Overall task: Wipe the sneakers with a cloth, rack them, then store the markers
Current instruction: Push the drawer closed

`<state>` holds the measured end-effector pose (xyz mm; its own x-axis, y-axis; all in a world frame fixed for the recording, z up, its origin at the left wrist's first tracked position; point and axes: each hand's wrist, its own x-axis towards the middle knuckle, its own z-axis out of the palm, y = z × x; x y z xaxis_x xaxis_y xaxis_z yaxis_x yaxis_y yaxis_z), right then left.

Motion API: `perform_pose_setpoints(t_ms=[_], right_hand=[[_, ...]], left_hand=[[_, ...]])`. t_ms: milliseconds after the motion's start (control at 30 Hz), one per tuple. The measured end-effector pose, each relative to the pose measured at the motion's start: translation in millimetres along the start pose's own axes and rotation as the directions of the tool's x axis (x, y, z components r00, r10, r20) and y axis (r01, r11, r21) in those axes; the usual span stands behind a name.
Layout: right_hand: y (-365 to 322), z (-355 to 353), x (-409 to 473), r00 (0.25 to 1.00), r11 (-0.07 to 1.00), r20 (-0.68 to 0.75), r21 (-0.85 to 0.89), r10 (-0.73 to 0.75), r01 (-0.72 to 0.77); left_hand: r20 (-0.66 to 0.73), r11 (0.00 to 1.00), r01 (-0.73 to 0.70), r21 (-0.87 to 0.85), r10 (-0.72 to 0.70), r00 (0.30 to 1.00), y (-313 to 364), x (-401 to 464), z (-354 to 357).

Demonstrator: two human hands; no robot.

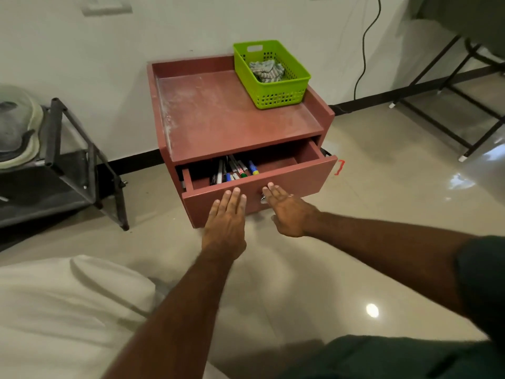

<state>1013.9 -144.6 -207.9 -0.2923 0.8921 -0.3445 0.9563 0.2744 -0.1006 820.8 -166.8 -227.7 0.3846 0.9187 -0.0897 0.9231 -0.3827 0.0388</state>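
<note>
Sneakers (16, 132) are only partly seen at the far left edge, blurred and cut off by the frame on the top tier of a black metal-framed rack (58, 149); their number cannot be told. Markers (232, 170) lie bundled in the left part of the open drawer (259, 187), their far ends hidden under the cabinet's top; roughly eight are made out, with white barrels and blue, green and red caps, though an exact count cannot be given. One small metal knob (263, 198) on the drawer front is largely covered by the right hand. The left hand (225, 222) is laid flat with straight fingers against the drawer's front panel, and nothing is gripped. The right hand (287, 212) is likewise held flat with fingers extended at the panel, nothing being held. One reddish, matte, dusty wooden cabinet (218, 113) with a raised rim stands against the wall. One lime-green perforated plastic basket (273, 91) sits at its far right corner, and one crumpled grey cloth (266, 71) is held inside it. The floor is glossy tile.
</note>
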Motion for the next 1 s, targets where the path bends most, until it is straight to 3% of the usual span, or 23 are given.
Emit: perform_pose_setpoints(t_ms=[433,1000], right_hand=[[-13,34,61,0.984,0.993,-0.153,0.086,0.089,-0.077],[-22,19,120,0.982,0.984,-0.111,0.108,0.155,-0.143]], left_hand=[[-0.048,0.998,0.033,0.055,-0.030,0.998,-48,45,25],[-0.025,0.994,0.019,0.104,-0.016,1.000,-79,91,22]])
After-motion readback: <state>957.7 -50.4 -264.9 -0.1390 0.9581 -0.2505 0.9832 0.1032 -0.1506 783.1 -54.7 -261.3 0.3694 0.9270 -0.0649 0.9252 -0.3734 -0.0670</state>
